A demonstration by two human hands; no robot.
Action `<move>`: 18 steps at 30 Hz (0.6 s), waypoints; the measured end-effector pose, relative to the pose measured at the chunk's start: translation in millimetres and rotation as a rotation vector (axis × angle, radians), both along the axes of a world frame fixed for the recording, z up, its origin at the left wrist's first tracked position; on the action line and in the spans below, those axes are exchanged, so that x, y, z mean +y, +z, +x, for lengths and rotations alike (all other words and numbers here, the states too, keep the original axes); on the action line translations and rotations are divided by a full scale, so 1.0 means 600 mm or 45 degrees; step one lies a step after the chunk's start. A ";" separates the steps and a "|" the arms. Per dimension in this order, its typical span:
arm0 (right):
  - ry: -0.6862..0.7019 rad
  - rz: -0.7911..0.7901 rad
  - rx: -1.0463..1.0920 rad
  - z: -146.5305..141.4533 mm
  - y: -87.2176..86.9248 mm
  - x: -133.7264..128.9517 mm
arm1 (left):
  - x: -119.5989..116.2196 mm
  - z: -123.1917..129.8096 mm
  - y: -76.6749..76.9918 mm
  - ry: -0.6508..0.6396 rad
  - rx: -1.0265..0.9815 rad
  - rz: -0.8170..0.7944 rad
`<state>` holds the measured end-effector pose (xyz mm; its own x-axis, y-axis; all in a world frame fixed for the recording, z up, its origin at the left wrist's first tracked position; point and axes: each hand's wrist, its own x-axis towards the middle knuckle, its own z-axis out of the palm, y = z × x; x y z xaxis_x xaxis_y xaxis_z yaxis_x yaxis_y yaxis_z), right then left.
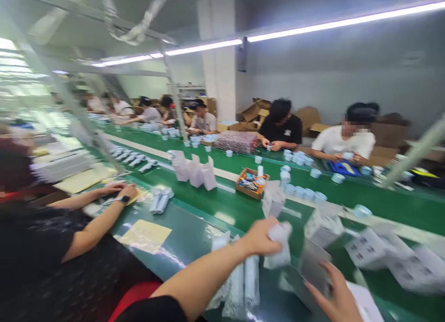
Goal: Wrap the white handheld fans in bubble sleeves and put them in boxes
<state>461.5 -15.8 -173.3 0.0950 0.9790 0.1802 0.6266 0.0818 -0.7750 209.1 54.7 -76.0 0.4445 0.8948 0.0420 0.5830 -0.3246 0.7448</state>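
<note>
My left hand (260, 238) is closed around a small white plastic-wrapped packet (281, 248) above the green belt. My right hand (332, 296), at the bottom right, holds a flat grey-white carton (314, 266) by its lower edge. The packet sits just left of the carton's open end. Below my left forearm lie several long white wrapped packets (243, 285). The picture is blurred, so fine detail on the carton is unreadable.
White printed boxes (378, 250) stand to the right on the green conveyor (236, 201). A brown tray of small parts (252, 183) and pale blue round tubs (302, 192) sit further along. A co-worker's arms (100, 206) rest at the left; other people sit across the belt.
</note>
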 end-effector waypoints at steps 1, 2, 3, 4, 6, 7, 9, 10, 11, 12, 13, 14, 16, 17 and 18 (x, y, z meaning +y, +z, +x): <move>0.051 0.017 0.013 -0.014 0.007 0.000 | 0.001 -0.011 0.014 0.115 -0.181 -0.058; 0.081 0.032 0.010 -0.027 0.015 0.002 | 0.004 -0.018 0.023 0.187 -0.348 -0.102; 0.130 0.022 0.014 -0.038 0.024 0.005 | 0.006 -0.019 0.028 0.223 -0.472 -0.141; 0.162 0.008 0.038 -0.047 0.033 0.009 | 0.006 -0.015 0.029 0.243 -0.550 -0.173; 0.186 -0.017 0.076 -0.059 0.049 0.015 | -0.002 0.003 0.021 0.287 -0.500 -0.173; 0.163 -0.032 0.091 -0.061 0.055 0.014 | -0.009 0.013 0.015 0.317 -0.387 -0.134; 0.092 -0.060 0.102 -0.064 0.062 0.009 | -0.024 0.029 0.006 0.378 -0.138 -0.019; 0.069 -0.071 0.099 -0.064 0.063 0.005 | -0.030 0.034 0.004 0.389 -0.015 0.042; 0.064 -0.079 0.090 -0.065 0.062 0.001 | -0.035 0.039 0.005 0.378 0.108 0.089; 0.079 -0.079 0.075 -0.067 0.061 -0.004 | -0.039 0.043 0.009 0.353 0.236 0.118; 0.103 -0.067 0.058 -0.070 0.058 -0.007 | -0.042 0.048 0.015 0.309 0.373 0.132; 0.136 -0.051 0.040 -0.074 0.056 -0.011 | -0.044 0.055 0.022 0.247 0.519 0.142; 0.211 -0.009 0.016 -0.082 0.050 -0.014 | -0.050 0.074 0.037 0.123 0.712 0.155; 0.244 0.016 0.015 -0.085 0.046 -0.015 | -0.053 0.085 0.044 0.074 0.744 0.161; 0.263 0.040 0.025 -0.087 0.042 -0.015 | -0.057 0.096 0.050 0.043 0.743 0.169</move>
